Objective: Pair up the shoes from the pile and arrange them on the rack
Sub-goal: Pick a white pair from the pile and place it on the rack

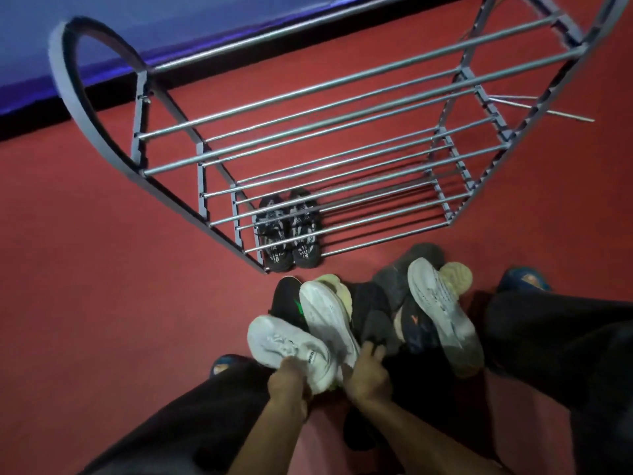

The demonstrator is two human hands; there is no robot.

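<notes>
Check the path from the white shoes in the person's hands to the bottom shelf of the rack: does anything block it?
Nothing visible blocks it. The left hand and right hand hold white shoes just before the rack. The black pair fills only the bottom shelf's left end; the bars to its right are free.

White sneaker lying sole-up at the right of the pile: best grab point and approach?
Probably the heel end of the white sole-up sneaker. It points toward the person and sits atop the pile, unobstructed; the toe leans on a cream shoe. Come from the near side with the right hand.
</notes>
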